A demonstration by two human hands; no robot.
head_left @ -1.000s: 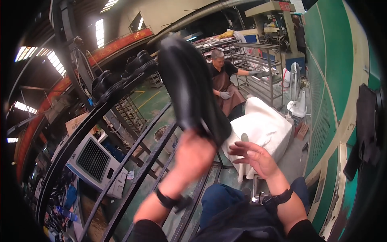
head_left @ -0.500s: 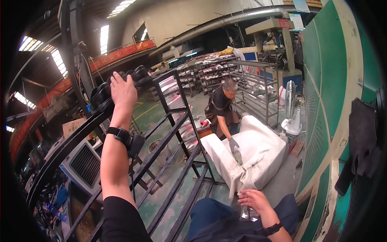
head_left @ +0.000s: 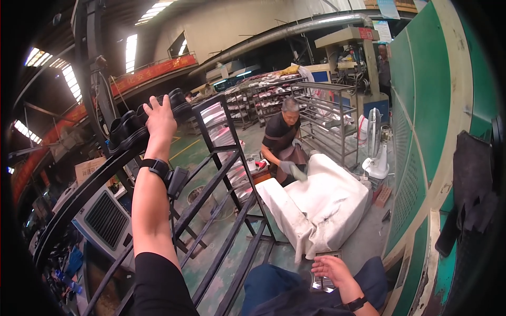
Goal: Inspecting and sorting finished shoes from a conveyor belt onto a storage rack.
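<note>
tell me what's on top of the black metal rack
Black shoes sit along the top of the black metal rack, showing either side of the left hand. That hand covers whatever lies directly behind it.

Green floor (head_left: 284,254) — beige wall (head_left: 226,26) — skylights (head_left: 130,53)

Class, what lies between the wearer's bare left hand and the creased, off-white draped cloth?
In the head view, a black metal rack stands between the left hand and the cloth, with green floor showing through it.
</note>
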